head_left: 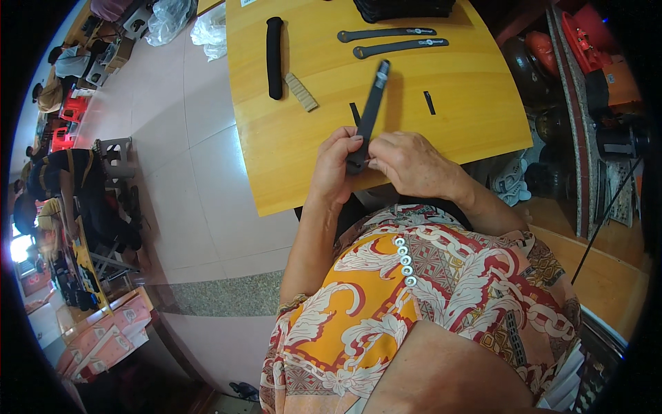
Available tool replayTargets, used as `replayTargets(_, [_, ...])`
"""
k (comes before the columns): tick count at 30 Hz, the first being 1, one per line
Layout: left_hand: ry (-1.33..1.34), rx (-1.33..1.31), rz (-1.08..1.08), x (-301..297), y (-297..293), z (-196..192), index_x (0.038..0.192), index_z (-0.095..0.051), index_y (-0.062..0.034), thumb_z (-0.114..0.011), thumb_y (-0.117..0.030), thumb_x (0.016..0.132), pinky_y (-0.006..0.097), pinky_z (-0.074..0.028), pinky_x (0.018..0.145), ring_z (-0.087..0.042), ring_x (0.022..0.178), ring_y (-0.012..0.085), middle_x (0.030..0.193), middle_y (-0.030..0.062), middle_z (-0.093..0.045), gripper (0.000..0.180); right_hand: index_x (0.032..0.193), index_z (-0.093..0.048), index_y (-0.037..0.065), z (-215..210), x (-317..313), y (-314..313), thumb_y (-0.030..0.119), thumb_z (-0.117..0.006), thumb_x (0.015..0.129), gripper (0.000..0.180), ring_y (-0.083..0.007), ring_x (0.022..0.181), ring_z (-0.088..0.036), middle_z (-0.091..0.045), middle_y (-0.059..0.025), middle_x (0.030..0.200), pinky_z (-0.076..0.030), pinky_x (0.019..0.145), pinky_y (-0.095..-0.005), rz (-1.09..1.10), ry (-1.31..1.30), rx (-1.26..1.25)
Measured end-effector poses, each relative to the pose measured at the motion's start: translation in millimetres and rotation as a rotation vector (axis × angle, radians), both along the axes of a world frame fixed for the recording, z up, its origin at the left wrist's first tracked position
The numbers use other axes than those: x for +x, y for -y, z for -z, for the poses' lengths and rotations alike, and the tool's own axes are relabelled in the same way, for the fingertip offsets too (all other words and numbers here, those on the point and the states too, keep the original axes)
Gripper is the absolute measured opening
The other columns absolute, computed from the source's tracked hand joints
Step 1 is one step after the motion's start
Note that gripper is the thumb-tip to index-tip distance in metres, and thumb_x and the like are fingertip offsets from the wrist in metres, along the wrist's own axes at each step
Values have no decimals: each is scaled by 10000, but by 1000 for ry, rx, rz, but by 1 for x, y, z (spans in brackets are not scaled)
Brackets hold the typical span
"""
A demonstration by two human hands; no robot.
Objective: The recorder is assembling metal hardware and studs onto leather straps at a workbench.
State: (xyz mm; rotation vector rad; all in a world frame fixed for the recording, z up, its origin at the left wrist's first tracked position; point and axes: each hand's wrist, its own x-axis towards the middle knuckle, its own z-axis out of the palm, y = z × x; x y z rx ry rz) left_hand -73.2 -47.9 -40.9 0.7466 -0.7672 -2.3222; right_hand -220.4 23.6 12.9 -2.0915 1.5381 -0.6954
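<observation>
Over the near edge of the yellow table (324,65), my left hand (334,162) grips a dark grey strap (373,103) near its lower end, with the long part pointing up and away. My right hand (417,165) pinches at the same lower end, around the strap's rounded tip; its fingertips partly hide what they grasp. Two similar straps, the upper one (386,33) and the lower one (400,48), lie side by side farther off, each with a holed rounded end. Small black strips rest nearby, one (429,102) to the right and another (354,110) just beyond my left hand.
A long black padded tube (274,58) and a tan ribbed block (301,92) lie on the table's left side. At the far edge sits a black stack (403,8). Shelves with dark jars (531,65) flank the right. People, a grey stool (116,155) and red stools occupy the left.
</observation>
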Motion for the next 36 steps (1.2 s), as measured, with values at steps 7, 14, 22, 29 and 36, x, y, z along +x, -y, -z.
replayTargets(7, [94,7,20,-10,-4,-11,901,-563,4,-524,-202,871,245,-374,522,-477,605,113,680,29,-531,212,786,-511,14,11,4,-11,62,-583,765,89,-361,697,-555,-542,-154,712,-428,610,-436,13,-27,-28])
replayTargets(14, [31,23,-10,-13,-10,-7,916,-552,10,-490,-254,893,241,-341,522,-442,576,118,639,41,-500,272,744,-471,9,24,19,-21,42,-570,770,107,-378,662,-555,-534,-187,675,-424,562,-444,95,114,-130])
replayTargets(22, [28,7,-264,-25,-22,3,866,-521,-31,-468,-265,906,249,-349,508,-423,548,124,636,38,-483,244,735,-449,4,30,28,-29,25,-553,784,117,-397,637,-543,-524,-212,656,-414,534,-441,154,162,-97])
replayTargets(29, [-96,58,-276,-25,-25,12,834,-454,-93,-455,-277,917,277,-367,468,-416,514,130,629,28,-455,202,719,-439,-2,24,32,-31,28,-542,806,138,-395,609,-542,-513,-218,635,-399,515,-447,149,258,-19])
replayTargets(36, [52,41,-273,-28,-28,0,946,-440,-98,-471,-241,922,248,-370,500,-429,565,108,682,28,-482,148,719,-484,-14,8,12,-27,41,-545,777,100,-392,644,-581,-546,-201,657,-459,563,-460,3,-36,77])
